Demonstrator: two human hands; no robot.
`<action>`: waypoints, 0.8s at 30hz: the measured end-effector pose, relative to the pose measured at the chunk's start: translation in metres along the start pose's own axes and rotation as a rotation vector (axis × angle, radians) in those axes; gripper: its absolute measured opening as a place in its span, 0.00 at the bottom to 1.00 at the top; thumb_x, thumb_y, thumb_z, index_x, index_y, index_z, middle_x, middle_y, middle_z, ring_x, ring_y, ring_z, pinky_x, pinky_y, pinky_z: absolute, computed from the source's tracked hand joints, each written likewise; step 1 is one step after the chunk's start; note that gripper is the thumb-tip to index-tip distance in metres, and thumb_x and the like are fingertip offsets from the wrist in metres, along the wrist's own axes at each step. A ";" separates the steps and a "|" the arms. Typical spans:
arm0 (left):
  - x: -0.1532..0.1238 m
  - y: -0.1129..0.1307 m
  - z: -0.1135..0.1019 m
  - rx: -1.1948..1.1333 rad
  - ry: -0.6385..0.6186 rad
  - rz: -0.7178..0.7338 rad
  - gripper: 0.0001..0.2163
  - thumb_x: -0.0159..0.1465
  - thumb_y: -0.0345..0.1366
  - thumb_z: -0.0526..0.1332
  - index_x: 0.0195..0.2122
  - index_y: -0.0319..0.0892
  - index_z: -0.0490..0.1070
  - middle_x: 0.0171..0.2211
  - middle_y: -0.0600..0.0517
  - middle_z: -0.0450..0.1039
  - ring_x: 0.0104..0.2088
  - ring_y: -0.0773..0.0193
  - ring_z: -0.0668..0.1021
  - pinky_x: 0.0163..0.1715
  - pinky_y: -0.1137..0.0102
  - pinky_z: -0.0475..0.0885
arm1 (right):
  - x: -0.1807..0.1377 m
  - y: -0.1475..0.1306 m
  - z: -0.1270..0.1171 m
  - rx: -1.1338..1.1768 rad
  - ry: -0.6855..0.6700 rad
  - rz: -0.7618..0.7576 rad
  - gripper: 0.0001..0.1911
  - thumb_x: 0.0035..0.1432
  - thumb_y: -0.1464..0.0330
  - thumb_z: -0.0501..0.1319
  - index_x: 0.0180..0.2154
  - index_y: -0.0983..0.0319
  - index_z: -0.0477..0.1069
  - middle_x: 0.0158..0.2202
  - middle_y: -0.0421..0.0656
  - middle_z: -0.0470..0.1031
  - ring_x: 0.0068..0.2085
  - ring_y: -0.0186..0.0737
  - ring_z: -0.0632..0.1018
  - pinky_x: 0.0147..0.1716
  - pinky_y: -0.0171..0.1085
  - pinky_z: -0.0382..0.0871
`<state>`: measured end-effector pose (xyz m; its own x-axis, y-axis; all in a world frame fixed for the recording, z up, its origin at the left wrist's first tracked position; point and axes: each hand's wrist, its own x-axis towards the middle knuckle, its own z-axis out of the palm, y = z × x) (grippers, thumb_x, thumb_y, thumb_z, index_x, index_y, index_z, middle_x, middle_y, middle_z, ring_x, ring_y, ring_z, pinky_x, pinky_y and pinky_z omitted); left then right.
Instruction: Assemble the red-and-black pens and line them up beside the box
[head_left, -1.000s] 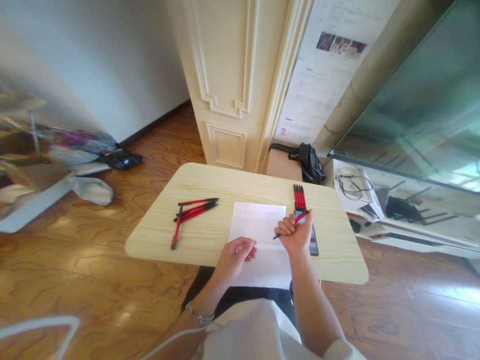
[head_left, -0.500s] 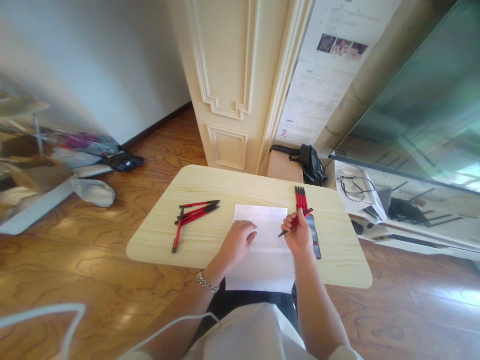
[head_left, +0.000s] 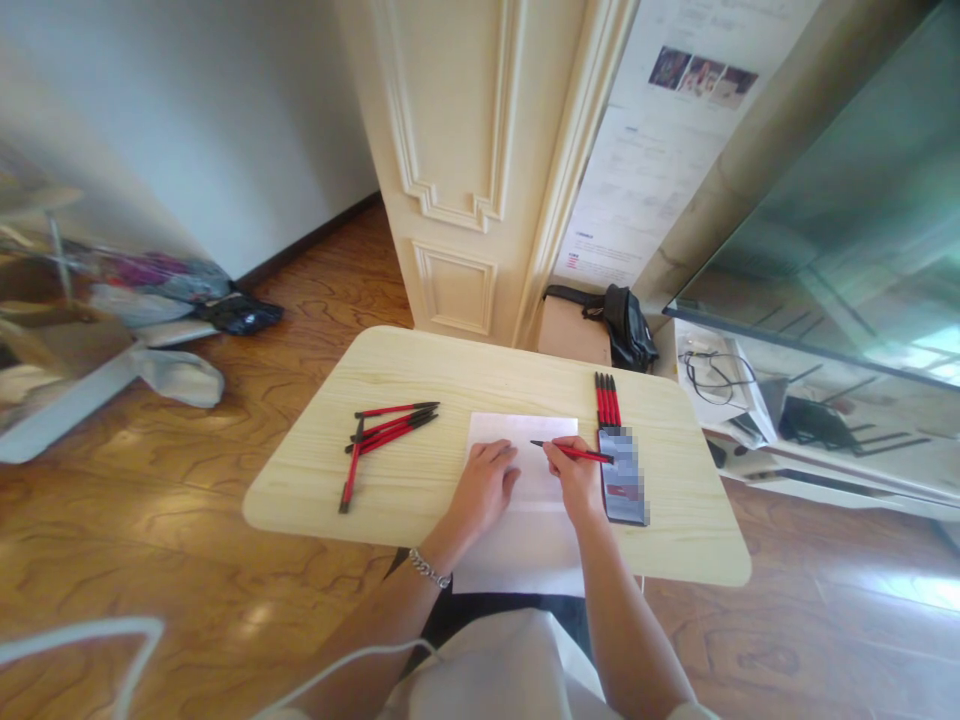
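My right hand (head_left: 577, 478) is closed around a red and black pen (head_left: 581, 453), its dark tip pointing left over the white paper (head_left: 525, 550). My left hand (head_left: 486, 482) lies on the left part of the sheet, fingers stretched out and holding nothing. Right of my right hand rests a phone (head_left: 626, 490) with a lit, pixelated screen. Several matching pens (head_left: 607, 400) stand side by side just beyond the phone. At the left, more red and black pens (head_left: 394, 430) lie in a loose pile, one of them (head_left: 351, 470) pointing toward me.
The pale wooden table (head_left: 300, 470) has rounded corners. Behind it are a cream panelled door (head_left: 457, 290) and a black bag (head_left: 630, 325). A large screen (head_left: 840, 240) stands at right above a shelf with cables (head_left: 712, 380). Bags and boxes (head_left: 142, 300) sit on the floor at left.
My right hand has moved left and turned, bringing the pen over the paper with its tip to the left. More of the phone shows. My left hand has shifted slightly on the sheet.
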<state>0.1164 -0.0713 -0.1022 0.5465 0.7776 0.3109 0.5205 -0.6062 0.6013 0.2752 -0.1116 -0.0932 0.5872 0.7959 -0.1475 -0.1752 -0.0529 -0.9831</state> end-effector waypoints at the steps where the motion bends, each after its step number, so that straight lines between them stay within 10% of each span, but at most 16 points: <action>1: 0.000 0.000 0.000 0.001 0.002 -0.002 0.14 0.61 0.28 0.57 0.48 0.42 0.71 0.49 0.45 0.70 0.49 0.53 0.70 0.51 0.55 0.65 | 0.000 0.004 0.002 -0.056 0.007 -0.032 0.14 0.44 0.60 0.67 0.29 0.62 0.70 0.19 0.37 0.70 0.20 0.33 0.69 0.20 0.33 0.61; 24: 0.001 -0.001 0.001 0.014 -0.005 -0.018 0.12 0.62 0.30 0.57 0.46 0.41 0.72 0.48 0.45 0.70 0.49 0.54 0.69 0.52 0.58 0.65 | -0.005 0.023 0.009 -0.552 0.069 -0.198 0.11 0.53 0.61 0.57 0.28 0.61 0.71 0.24 0.40 0.73 0.28 0.38 0.72 0.29 0.35 0.63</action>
<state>0.1170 -0.0701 -0.1034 0.5403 0.7877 0.2960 0.5394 -0.5942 0.5967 0.2610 -0.1119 -0.1140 0.6203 0.7823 0.0562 0.3697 -0.2284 -0.9007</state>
